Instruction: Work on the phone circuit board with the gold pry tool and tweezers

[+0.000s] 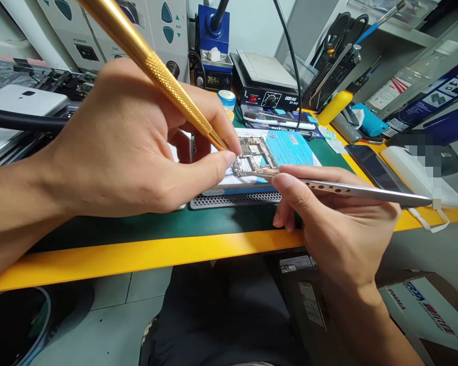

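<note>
My left hand (148, 147) is closed around a gold pen-like tool (168, 91) with a knurled grip; its tip is hidden behind my fingers. In my right hand (332, 223) lies a pair of silver tweezers (351, 189) with round holes along the side, pinched between thumb and fingers. The tweezers' points reach the near left edge of a small phone circuit board (265, 151), and my left fingertips are at that board's left side. Under the board is a blue and white printed booklet or box (295, 152), which rests over a grey perforated plate (236, 200).
A hot plate (267, 81) and a soldering station (213, 79) stand at the back. Right of them are a black mesh tool holder (320, 86), a yellow-handled tool (335, 108) and a dark phone (374, 165). A black cable (23, 119) crosses the left side.
</note>
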Demonstrator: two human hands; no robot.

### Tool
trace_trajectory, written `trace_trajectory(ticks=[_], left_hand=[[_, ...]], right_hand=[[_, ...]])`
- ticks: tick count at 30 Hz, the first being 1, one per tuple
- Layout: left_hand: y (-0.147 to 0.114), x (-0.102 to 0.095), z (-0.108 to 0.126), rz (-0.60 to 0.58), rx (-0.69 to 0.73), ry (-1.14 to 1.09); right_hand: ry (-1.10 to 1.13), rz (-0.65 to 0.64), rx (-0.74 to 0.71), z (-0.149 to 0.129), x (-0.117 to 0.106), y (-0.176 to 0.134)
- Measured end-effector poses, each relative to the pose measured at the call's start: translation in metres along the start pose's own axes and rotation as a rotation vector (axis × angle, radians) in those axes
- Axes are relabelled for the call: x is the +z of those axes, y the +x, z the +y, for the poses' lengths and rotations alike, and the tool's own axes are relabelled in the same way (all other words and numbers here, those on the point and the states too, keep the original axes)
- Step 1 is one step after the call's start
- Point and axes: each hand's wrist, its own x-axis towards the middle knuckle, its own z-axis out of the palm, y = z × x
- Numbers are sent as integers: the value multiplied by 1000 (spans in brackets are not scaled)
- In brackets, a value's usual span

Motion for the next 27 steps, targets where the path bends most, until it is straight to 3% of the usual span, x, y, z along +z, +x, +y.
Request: trace_trajectory(ticks=[27], left_hand=[[3,2,1,5,29,-2]], right_hand=[[-29,23,-32,0,1,-4]])
